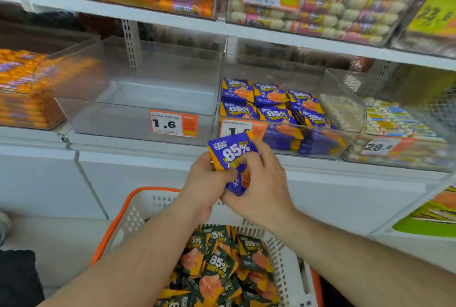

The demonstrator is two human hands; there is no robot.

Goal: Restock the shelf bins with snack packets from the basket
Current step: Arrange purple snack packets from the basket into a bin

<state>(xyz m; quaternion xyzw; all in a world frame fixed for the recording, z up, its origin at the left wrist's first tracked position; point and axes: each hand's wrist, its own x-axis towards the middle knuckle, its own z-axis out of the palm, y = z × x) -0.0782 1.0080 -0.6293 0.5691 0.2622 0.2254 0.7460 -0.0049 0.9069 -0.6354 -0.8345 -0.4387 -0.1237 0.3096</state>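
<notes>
**A:** ok so what are the hands doing right now?

**B:** both are gripping a small stack of purple snack packets (232, 158). Can't tell how many are in it. Left hand (206, 178) is curling its fingers round the left edge, right hand (259, 183) is pinching the front with the thumb.

**A:** and where's it all sitting?

**B:** just past the fingertips there are two clear bins. The one straight ahead (283, 131) is holding purple packets, six showing on top in two rows of three. The one up-left of the fingers (138, 99) is showing nothing but a 1.6 price tag (174, 123). Below the wrists, one white basket (148, 210) is sitting full of dark green packets (219, 264), too many to count.
</notes>
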